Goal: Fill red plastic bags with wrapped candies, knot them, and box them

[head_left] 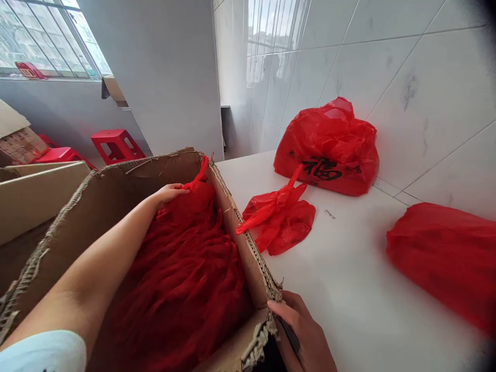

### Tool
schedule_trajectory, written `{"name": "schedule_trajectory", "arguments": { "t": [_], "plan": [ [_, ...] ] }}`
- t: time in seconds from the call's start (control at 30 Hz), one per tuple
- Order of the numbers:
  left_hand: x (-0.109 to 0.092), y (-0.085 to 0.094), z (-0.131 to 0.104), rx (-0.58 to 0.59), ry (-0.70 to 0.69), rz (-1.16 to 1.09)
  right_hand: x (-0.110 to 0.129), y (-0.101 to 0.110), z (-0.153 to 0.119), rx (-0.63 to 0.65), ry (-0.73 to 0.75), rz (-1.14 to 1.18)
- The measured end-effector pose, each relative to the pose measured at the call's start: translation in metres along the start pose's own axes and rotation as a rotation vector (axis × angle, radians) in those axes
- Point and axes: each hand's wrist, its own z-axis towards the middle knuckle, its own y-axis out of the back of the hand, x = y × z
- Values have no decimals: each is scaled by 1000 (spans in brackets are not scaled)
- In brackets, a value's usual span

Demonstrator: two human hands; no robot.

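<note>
A large cardboard box (pixel 236 222) with torn, ragged edges stands in front of me, filled with many red strips or folds of soft material (pixel 189 268). At the box's far end, my left hand (pixel 170 194) reaches in and has its fingers closed on a red plastic bag (pixel 197 194). One twisted end of that bag sticks up by the far corner. My right hand (pixel 302 330) grips the near right corner of the box, thumb on the rim and fingers outside. Part of the left fingers is hidden by the red plastic.
Right of the box, a white table (pixel 329 274) holds a small knotted red bag (pixel 287 214), a bigger red bag with black print (pixel 325 150) and a red bundle (pixel 445 253). A tiled wall (pixel 372 67) stands behind. Red stools (pixel 116 144) are at the left back.
</note>
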Motion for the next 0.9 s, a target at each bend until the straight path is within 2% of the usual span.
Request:
{"name": "schedule_trajectory", "arguments": {
  "t": [0.07,0.17,0.3,0.4,0.47,0.53,0.6,0.7,0.8,0.9],
  "plan": [
    [15,-7,20,-52,53,118,-2,0,0,9,1,11],
    [25,-16,38,-145,65,261,-3,0,-1,18,8,37],
    [22,-23,36,-248,-16,358,-1,0,1,17,-10,74],
    [1,-27,21,-382,-110,367,3,0,3,0,-20,90],
    [-26,-33,7,-472,-214,356,5,1,3,-9,-36,86],
    [-63,-48,-15,-497,-372,351,7,1,3,-12,-59,81],
    [-103,-72,-47,-433,-571,374,9,2,2,-15,-79,76],
    [-150,-121,-107,-218,-864,497,12,2,0,-3,-101,57],
    [-169,-173,-154,8,-993,690,14,3,-1,9,-116,25],
    [-168,-212,-170,122,-937,875,15,4,-1,14,-125,-5]
  ]
}}
